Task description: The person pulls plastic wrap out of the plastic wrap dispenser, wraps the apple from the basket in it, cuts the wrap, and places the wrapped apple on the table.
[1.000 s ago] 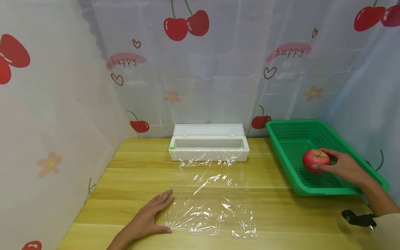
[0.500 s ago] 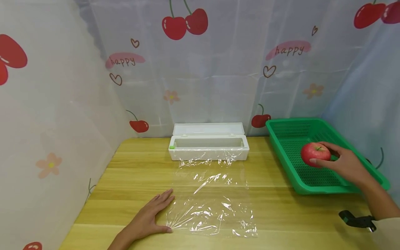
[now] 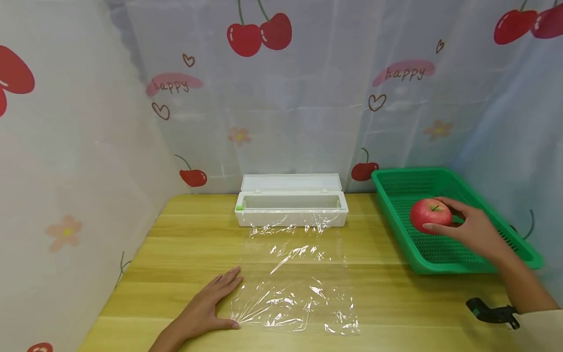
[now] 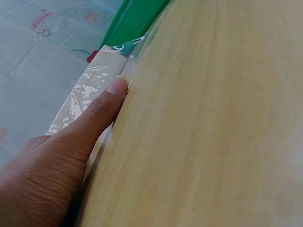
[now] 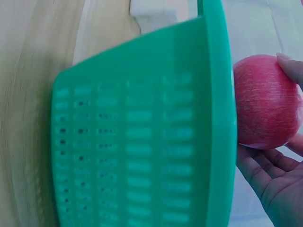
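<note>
In the head view, my right hand (image 3: 472,230) grips a red apple (image 3: 431,215) between thumb and fingers, over the green basket (image 3: 418,264). The right wrist view shows the apple (image 5: 265,101) just past the basket's rim, fingers beneath it. My left hand (image 3: 202,308) rests on the table with its fingers spread, the thumb touching the near left corner of a clear plastic wrap sheet (image 3: 294,288). That sheet runs back to a white wrap dispenser box (image 3: 292,218), its lid raised. Seen from the left wrist, the thumb (image 4: 106,101) presses at the wrap's edge.
The wooden table (image 3: 176,244) reaches back to a curtain (image 3: 303,122) printed with cherries. A black strap-like piece (image 3: 492,312) sticks out beside the right sleeve (image 3: 538,330). The basket stands at the table's right side.
My right hand has lifted the apple up from the basket's floor and moved it slightly left. The left hand, the wrap and the dispenser stay where they were.
</note>
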`<state>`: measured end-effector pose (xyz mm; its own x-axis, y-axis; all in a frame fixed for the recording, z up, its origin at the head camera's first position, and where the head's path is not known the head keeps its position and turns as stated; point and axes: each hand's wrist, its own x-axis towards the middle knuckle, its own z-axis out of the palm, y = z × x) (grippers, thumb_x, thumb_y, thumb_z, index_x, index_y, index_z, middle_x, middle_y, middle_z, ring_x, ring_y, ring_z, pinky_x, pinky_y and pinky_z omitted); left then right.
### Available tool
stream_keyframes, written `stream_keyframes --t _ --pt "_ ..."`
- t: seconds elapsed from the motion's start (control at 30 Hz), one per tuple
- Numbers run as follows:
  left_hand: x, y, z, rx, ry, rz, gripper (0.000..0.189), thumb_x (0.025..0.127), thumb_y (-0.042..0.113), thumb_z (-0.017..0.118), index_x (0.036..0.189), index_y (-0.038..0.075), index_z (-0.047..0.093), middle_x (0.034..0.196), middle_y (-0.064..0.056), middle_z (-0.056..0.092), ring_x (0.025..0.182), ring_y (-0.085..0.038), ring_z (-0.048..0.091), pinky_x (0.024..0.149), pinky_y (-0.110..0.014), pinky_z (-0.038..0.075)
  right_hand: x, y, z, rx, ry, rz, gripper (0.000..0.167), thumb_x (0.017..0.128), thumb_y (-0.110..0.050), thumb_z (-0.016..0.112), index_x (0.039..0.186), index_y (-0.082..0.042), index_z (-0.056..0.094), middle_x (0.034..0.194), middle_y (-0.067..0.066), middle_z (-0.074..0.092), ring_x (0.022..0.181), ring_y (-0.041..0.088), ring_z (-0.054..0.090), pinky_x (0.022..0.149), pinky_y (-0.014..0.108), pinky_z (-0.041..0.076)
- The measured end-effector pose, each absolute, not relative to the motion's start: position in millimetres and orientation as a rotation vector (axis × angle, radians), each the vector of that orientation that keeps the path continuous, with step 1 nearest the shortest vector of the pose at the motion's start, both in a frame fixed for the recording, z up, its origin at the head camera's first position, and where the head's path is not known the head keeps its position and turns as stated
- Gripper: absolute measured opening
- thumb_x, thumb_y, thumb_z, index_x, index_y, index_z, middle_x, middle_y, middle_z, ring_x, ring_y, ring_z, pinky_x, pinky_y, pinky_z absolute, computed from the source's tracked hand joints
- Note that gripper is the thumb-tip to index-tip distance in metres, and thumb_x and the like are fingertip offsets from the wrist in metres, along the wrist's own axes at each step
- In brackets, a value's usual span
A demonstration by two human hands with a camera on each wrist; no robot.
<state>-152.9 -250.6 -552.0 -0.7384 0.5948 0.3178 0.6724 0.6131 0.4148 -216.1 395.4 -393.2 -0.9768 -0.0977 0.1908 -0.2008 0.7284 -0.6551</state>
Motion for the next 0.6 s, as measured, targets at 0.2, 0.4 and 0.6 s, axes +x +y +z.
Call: stream_keyframes --t 0.2,0.4,0.6 --pt "-151 -252 -553 -1.070 -2.678 -0.752 0.103 0.077 0.067 0.077 0.155 0.009 0.042 0.163 -0.014 0.033 0.145 -0.034 0.037 0.122 -0.019 0.006 -214 378 -393 0.280 -2.765 1.085 0.076 0.089 -0.023 0.080 0.152 -0.002 0.042 0.142 0.028 0.047 0.095 -0.014 0.045 0.063 0.024 0.057" --pt "-150 -252 -553 -1.066 -2.671 -0.755 0.104 0.076 0.067 0.077 0.154 0.008 0.043 0.162 -0.014 0.034 0.145 -0.034 0.038 0.122 -0.019 0.007 -213 359 -394 0.341 -2.739 1.108 0.073 0.089 -0.023 0.081 0.151 -0.007 0.047 0.139 0.021 0.051 0.104 -0.005 0.045 0.066 0.024 0.057" --pt "-151 -252 -553 -1.053 -2.687 -0.766 0.103 0.076 0.067 0.077 0.155 0.009 0.043 0.163 -0.012 0.033 0.146 -0.033 0.037 0.122 -0.019 0.007 -214 340 -399 0.398 -2.721 1.121 0.070 0.087 -0.025 0.083 0.148 -0.009 0.051 0.135 0.017 0.056 0.106 -0.002 0.046 0.069 0.024 0.057"
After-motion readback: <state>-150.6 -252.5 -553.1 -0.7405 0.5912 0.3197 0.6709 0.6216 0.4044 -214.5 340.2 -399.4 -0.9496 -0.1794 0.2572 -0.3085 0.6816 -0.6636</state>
